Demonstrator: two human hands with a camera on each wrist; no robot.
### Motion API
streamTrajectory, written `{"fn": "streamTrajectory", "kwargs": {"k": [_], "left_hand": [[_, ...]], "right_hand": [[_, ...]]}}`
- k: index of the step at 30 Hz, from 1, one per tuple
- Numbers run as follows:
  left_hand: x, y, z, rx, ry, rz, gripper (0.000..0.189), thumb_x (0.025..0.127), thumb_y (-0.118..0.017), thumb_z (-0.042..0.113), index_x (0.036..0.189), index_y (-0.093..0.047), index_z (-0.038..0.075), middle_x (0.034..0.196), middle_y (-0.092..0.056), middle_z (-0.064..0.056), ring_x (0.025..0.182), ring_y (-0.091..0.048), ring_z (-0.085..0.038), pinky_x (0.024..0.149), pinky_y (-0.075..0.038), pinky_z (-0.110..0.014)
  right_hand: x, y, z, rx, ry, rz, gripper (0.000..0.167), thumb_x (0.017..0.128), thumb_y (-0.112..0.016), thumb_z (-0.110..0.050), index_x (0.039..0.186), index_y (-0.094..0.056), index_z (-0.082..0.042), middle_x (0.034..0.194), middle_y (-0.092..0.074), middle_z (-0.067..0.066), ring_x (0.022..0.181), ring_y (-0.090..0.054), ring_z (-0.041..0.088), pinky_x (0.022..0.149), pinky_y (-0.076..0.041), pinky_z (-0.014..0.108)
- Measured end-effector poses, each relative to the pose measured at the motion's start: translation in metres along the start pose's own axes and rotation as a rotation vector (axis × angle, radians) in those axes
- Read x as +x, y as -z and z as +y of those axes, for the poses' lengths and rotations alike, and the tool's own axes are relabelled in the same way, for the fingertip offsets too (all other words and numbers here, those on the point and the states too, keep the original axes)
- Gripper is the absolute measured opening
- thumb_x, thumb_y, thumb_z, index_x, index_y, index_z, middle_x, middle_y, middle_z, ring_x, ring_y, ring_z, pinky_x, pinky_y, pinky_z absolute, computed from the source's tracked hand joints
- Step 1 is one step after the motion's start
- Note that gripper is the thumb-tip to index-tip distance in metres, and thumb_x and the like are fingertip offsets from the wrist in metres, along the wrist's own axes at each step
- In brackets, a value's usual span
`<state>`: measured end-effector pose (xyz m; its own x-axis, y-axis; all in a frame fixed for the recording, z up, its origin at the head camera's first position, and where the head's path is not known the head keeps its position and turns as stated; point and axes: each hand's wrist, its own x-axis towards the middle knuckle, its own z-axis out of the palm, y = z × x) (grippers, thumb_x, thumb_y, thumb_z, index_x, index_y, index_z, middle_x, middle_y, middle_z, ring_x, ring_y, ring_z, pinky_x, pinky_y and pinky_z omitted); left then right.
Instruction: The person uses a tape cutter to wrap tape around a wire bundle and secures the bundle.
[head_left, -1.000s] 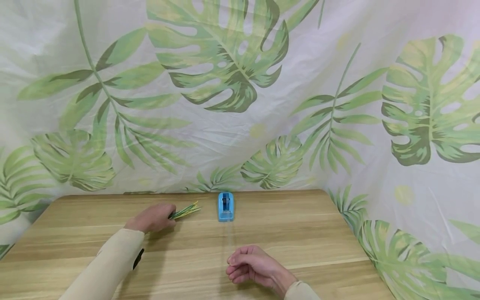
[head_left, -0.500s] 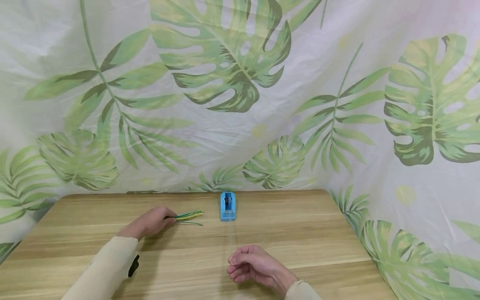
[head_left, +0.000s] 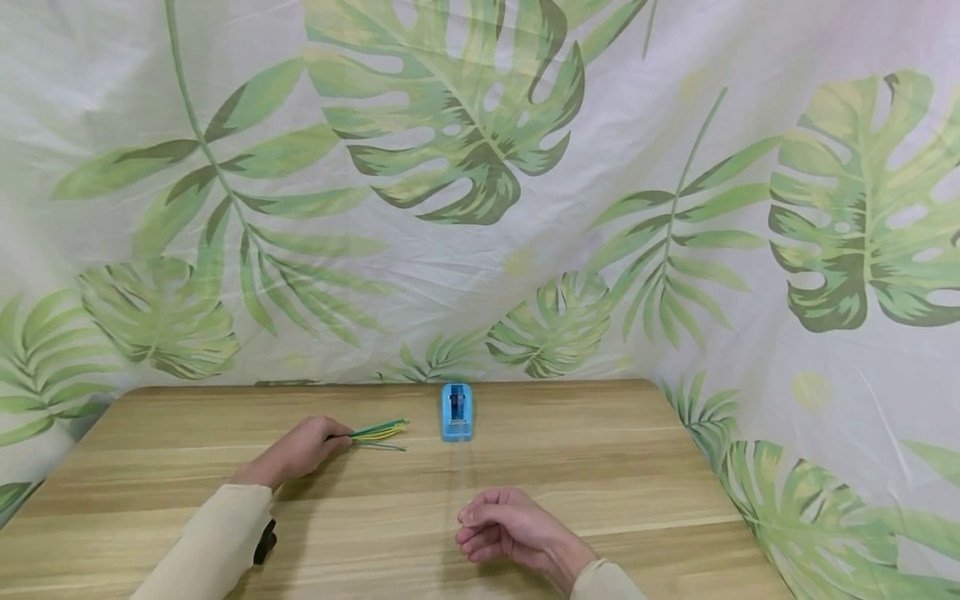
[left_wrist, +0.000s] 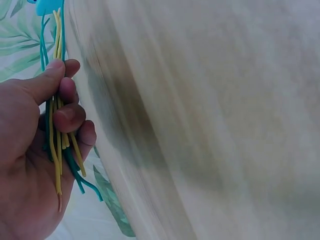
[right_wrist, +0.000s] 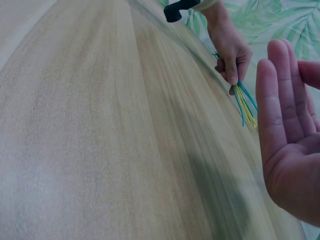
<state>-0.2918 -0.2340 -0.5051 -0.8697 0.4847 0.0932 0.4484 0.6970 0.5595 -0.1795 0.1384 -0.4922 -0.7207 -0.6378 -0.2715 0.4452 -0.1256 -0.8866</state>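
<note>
My left hand (head_left: 306, 446) pinches a bundle of thin green and yellow wires (head_left: 381, 432) between thumb and fingers, left of the tape dispenser. In the left wrist view the wires (left_wrist: 56, 45) cross the palm, their loose ends hanging below the curled fingers; one yellow end shows bare copper. The blue tape dispenser (head_left: 457, 434) stands at the table's back edge. From it a clear strip of tape (head_left: 462, 468) stretches toward the front. My right hand (head_left: 517, 529) pinches the near end of that strip between thumb and index finger, its other fingers bent in the head view.
The wood-grained table (head_left: 615, 467) has rounded back corners. A leaf-patterned cloth (head_left: 420, 275) hangs right behind it and down its right side. A black device (head_left: 266, 542) is on the left wrist.
The left hand has turned the wire bundle flatter, its free ends swinging down, with one green wire now splayed apart. The right hand and tape stay nearly still; the view has shifted slightly.
</note>
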Motion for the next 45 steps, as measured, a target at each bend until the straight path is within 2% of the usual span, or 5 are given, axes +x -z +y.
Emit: {"fn": "streamTrajectory", "kwargs": {"k": [8,15,21,27,45], "left_hand": [[-0.004,-0.002,0.004,0.004,-0.024,0.055,0.016,0.096,-0.066,0.006,0.106,-0.077,0.0,0.093,-0.071,-0.003,0.084,-0.064,-0.017,0.071,-0.053,-0.034],[-0.01,-0.002,0.011,-0.023,-0.02,0.055,0.019,0.097,-0.065,0.005,0.11,-0.075,-0.002,0.094,-0.071,-0.003,0.085,-0.065,-0.018,0.071,-0.053,-0.033],[-0.012,-0.005,0.016,-0.034,-0.071,0.073,0.02,0.097,-0.065,0.006,0.112,-0.074,-0.003,0.095,-0.07,-0.002,0.087,-0.065,-0.018,0.074,-0.054,-0.033],[-0.011,-0.01,0.022,-0.062,-0.105,0.09,0.02,0.098,-0.065,0.007,0.112,-0.074,-0.002,0.092,-0.069,-0.002,0.083,-0.061,-0.017,0.069,-0.051,-0.029],[-0.006,-0.023,0.055,-0.136,-0.182,0.067,0.021,0.096,-0.065,0.004,0.112,-0.073,-0.007,0.092,-0.068,-0.008,0.078,-0.061,-0.019,0.066,-0.05,-0.027]], "right_hand": [[-0.001,-0.001,-0.003,-0.009,0.008,0.009,0.005,0.092,-0.066,-0.009,0.094,-0.071,-0.009,0.082,-0.075,0.004,0.073,-0.072,0.011,0.066,-0.058,0.026],[0.0,0.0,-0.005,-0.005,0.01,0.006,0.006,0.092,-0.066,-0.008,0.095,-0.07,-0.007,0.082,-0.075,0.004,0.073,-0.072,0.011,0.066,-0.058,0.026],[-0.001,-0.001,-0.006,-0.011,0.026,0.009,0.006,0.092,-0.065,-0.007,0.094,-0.07,-0.009,0.082,-0.074,0.004,0.072,-0.072,0.011,0.066,-0.058,0.026],[0.0,0.0,-0.008,-0.003,0.035,0.006,0.006,0.092,-0.065,-0.007,0.096,-0.07,-0.007,0.082,-0.074,0.004,0.073,-0.072,0.011,0.067,-0.058,0.027],[-0.002,0.002,-0.014,0.023,0.05,-0.017,0.006,0.092,-0.066,-0.009,0.097,-0.07,-0.008,0.083,-0.075,0.004,0.074,-0.072,0.011,0.07,-0.059,0.028]]}}
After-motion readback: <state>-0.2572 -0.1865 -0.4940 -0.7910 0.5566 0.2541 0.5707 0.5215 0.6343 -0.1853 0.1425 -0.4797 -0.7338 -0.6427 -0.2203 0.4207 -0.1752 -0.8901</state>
